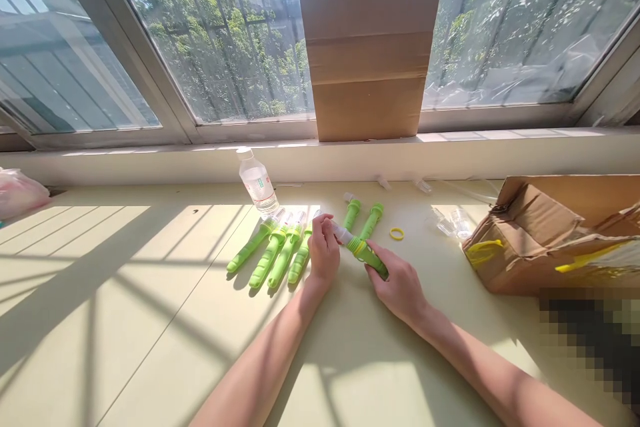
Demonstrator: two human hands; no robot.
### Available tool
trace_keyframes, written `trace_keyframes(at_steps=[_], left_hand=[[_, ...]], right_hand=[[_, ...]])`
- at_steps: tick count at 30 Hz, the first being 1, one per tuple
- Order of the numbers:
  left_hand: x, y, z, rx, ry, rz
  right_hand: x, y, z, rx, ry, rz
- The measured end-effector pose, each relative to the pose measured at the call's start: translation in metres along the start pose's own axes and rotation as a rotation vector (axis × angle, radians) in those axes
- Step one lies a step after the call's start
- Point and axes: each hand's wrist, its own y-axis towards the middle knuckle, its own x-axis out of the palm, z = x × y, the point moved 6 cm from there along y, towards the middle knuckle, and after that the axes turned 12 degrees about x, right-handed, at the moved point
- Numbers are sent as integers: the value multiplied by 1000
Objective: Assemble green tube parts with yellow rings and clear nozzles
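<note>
My right hand (400, 282) is wrapped round a green plastic tube (369, 255), which is tilted with its far end toward my left hand. At that end is a clear plastic tip (342, 233), pinched by the fingers of my left hand (325, 248). Left of my hands lies a row of several similar green tubes (265, 260) with clear tips. Beyond the held tube are two more: one green tube (352, 213) has a clear piece at its end, while the other green tube (372, 220) shows no clear tip. A yellow ring (397, 233) lies to their right.
A clear water bottle (258, 183) stands behind the row. Loose clear plastic caps (443, 221) lie near an open cardboard box (520, 240) at the right. A pinkish plastic bag (20, 193) is at far left. Windows and a sill (200, 165) border the table.
</note>
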Motion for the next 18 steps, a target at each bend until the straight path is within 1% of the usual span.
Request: trace_keyframes(at_steps=[4,7,9,12,14,18], left_hand=[[1,1,-5,-129,-102,0],[3,-1,-3,-175,-149,-2],[5,-2,-1,-169,-163,-32],[8,-2,3,-121,-150,-91],[8,-3,4,-90,-131,-107],[9,-6,9,-52,-126,-136]], right_hand=[[-1,0,-2,-18,27,3],[0,0,-3,-22,10,-3],[0,0,-3,-26,5,-3],[-1,0,-2,-25,23,8],[-1,0,-2,-20,35,12],[-3,2,-1,49,30,12]])
